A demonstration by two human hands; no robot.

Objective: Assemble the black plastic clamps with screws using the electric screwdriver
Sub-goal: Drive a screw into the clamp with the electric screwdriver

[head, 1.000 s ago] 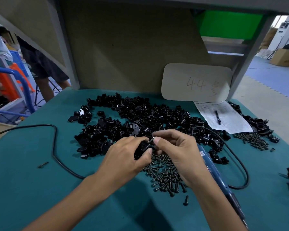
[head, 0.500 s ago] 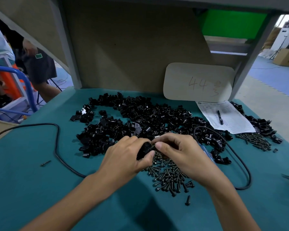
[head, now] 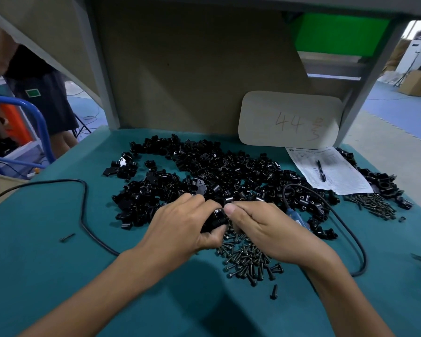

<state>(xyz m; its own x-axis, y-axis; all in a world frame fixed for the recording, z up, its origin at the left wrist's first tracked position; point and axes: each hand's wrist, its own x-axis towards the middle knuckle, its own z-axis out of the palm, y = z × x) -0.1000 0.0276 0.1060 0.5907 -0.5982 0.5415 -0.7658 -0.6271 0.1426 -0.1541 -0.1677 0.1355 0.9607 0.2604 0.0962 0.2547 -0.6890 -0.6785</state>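
My left hand [head: 180, 224] grips a black plastic clamp [head: 215, 218] just above the near pile of black screws [head: 249, 260]. My right hand [head: 258, 227] meets it from the right, thumb tip against the clamp and fingers curled down onto the screws; what those fingers hold is hidden. A big heap of black clamps [head: 204, 173] lies behind both hands. The blue electric screwdriver [head: 298, 218] lies on the cloth, mostly hidden behind my right hand, and its black cable [head: 350, 239] loops to the right.
Teal cloth covers the table [head: 46, 276]. A second cable [head: 83, 207] runs at the left near a loose screw [head: 67, 237]. A paper form with a pen [head: 326, 171], more clamps [head: 379, 181] and screws [head: 372, 205] lie right. A card [head: 289, 120] leans on the back panel. A person [head: 41, 93] stands at far left.
Both hands sank toward the screw pile with the clamp. My right fingers curled down onto the screws. The screwdriver body is now mostly hidden behind my right hand.
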